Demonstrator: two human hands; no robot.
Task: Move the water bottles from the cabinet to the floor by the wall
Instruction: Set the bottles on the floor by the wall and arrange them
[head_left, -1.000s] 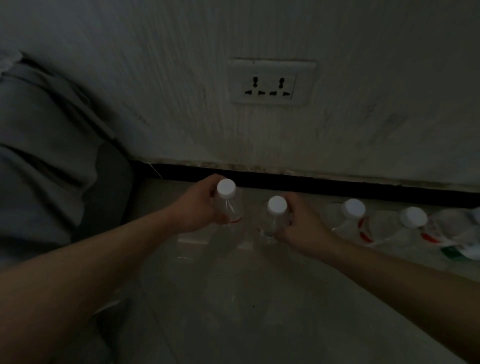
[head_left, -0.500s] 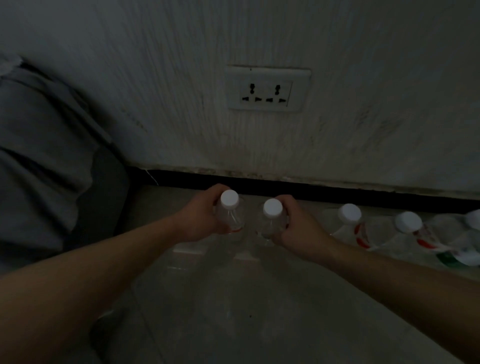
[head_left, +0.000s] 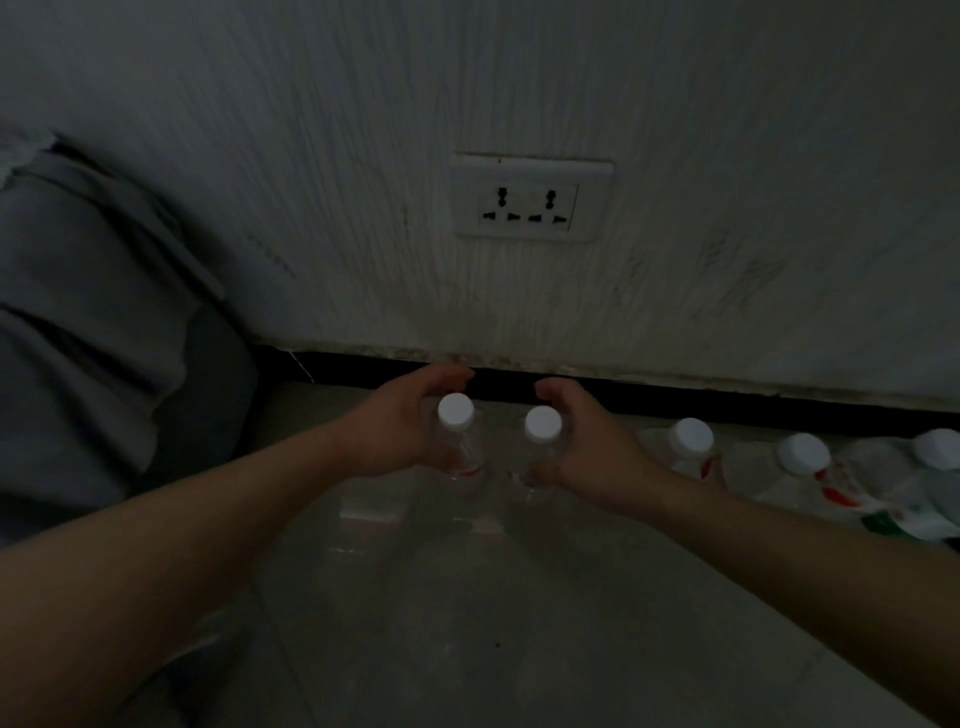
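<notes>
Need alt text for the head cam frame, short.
Two bare hands each grip an upright clear water bottle: left hand on the left bottle, right hand on the right bottle, by a dim wall. More bottles line the floor at right, below a socket.

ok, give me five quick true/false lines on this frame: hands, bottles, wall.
1. Each hand has a grip on one bottle: the left hand on the left bottle, the right hand on the right bottle. True.
2. Both held bottles have red caps. False: both caps are white.
3. More bottles stand to the right, along the wall. True.
4. The socket has a plug in it. False: nothing is plugged in.
5. The held bottles lie on their sides. False: both are upright, caps up.
</notes>
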